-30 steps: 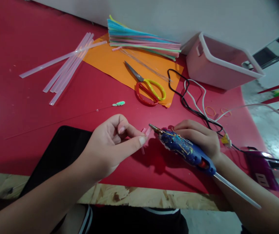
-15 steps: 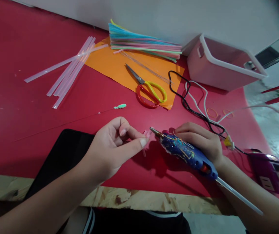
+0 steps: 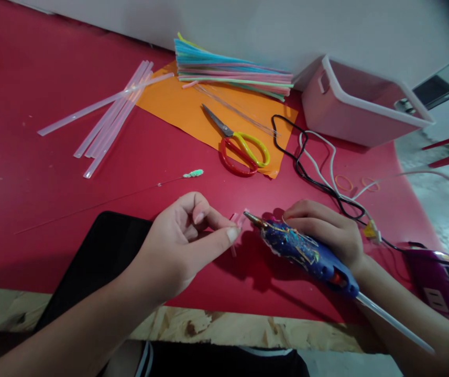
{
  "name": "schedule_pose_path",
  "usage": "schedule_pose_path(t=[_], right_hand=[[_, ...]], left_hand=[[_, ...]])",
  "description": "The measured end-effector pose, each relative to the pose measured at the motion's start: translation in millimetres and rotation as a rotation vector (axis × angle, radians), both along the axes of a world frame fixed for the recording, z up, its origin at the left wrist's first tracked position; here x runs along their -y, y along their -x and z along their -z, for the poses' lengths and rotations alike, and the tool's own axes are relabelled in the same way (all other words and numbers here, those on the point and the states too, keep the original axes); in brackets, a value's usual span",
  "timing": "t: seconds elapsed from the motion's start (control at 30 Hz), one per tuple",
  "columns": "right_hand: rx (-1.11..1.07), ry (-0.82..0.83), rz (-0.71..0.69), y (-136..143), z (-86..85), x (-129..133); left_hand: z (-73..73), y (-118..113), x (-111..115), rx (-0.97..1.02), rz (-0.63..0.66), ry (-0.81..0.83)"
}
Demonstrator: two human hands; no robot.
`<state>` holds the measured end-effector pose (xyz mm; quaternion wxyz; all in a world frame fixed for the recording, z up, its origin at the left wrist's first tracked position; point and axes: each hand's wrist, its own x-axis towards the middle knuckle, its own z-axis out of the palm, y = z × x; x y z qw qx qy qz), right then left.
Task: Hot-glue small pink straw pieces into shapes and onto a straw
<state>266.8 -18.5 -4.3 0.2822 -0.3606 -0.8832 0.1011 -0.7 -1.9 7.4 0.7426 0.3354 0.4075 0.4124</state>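
Observation:
Between thumb and forefinger my left hand (image 3: 188,241) pinches a small pink translucent piece (image 3: 243,217), whose exact kind I cannot make out. My right hand (image 3: 328,230) is wrapped round a blue hot glue gun (image 3: 306,256) smeared with dried glue. The gun's metal nozzle points left and meets or nearly meets the pink piece. A clear glue stick (image 3: 395,321) sticks out of the gun's back end. Beyond my left hand lies a thin wire with a fuzzy green tip (image 3: 193,173). Under my left forearm rests a black flat object (image 3: 98,262), perhaps a phone.
Scissors (image 3: 243,149) with red and yellow handles lie on an orange sheet (image 3: 169,107). Behind are bundled pipe cleaners (image 3: 232,70) and a pink bin (image 3: 360,115). Glue sticks (image 3: 110,125) lie at left. Cables (image 3: 314,180) run right toward a purple power strip (image 3: 432,283).
The glue gun has shifted slightly right and down in the picture, with its nozzle still at the pink piece. My left hand keeps its pinch; the whole view has moved a little.

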Motion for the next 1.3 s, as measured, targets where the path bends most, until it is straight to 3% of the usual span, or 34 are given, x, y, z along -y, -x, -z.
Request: schedule_pose_path(t=[0.63, 0.87, 1.3], right_hand=[[-0.083, 0.021, 0.023, -1.0, 5.8, -0.8], [-0.032, 0.018, -0.056, 2.2, 1.2, -3.1], [0.026, 0.026, -0.022, 0.8, -0.8, -1.8]], left_hand=[[-1.8, -0.2, -1.4, -0.041, -0.014, 0.007], [-1.7, -1.3, -1.7, -0.034, -0.002, -0.008], [-2.1, -1.5, 2.0, -0.074, -0.037, -0.006]])
